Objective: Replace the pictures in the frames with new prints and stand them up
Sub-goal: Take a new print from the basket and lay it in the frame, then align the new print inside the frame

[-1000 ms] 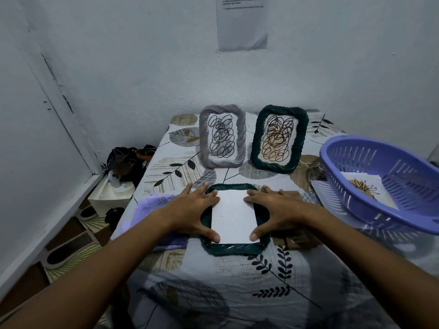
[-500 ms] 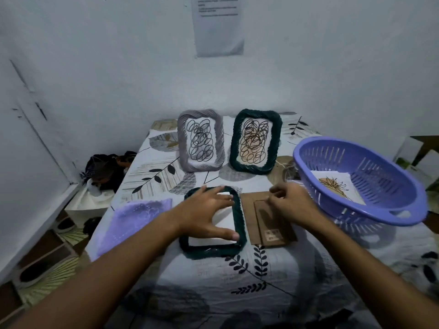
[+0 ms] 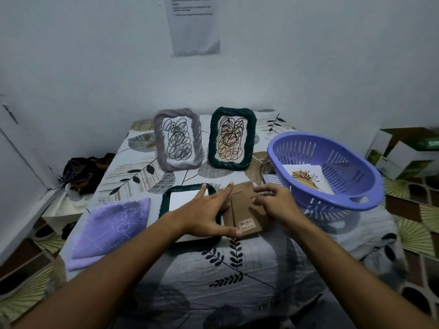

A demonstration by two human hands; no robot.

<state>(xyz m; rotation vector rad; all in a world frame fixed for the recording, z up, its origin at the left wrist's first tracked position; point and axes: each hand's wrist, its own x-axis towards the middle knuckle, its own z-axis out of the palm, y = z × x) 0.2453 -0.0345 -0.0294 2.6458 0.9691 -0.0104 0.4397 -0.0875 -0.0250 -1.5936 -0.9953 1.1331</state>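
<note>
**Frame face down on the table, both hands at the backing board**

A dark green frame (image 3: 166, 200) lies flat, face down, near the middle of the tabletop (image 3: 237, 269), which wears a leaf-patterned cloth. A white sheet (image 3: 184, 198) sits inside the frame's opening. The left hand (image 3: 209, 214) lies over the frame's right side with its fingers spread and straight, fingertips reaching toward the far edge and the thumb stretched out toward the near edge, its tip at the lower corner of a brown cardboard backing board (image 3: 247, 210). That board lies flat just beside the frame, on its right, with a small printed label near its near end. The right hand (image 3: 275, 203) is over the board's right edge, fingers loosely curled at that edge; whether they pinch the board cannot be told.

Toward the far edge of the tabletop two frames stand upright, side by side: a grey frame (image 3: 178, 138) on the left and a second green frame (image 3: 232, 137) on the right, each showing a scribble of loops.

At the right edge sits a purple plastic basket (image 3: 332, 205), tilted, with prints (image 3: 306, 179) inside; the top one shows a line-drawn flower. At the near left corner lies a folded lilac cloth (image 3: 109, 229). A paper sheet (image 3: 192, 24) hangs on the wall behind.
</note>
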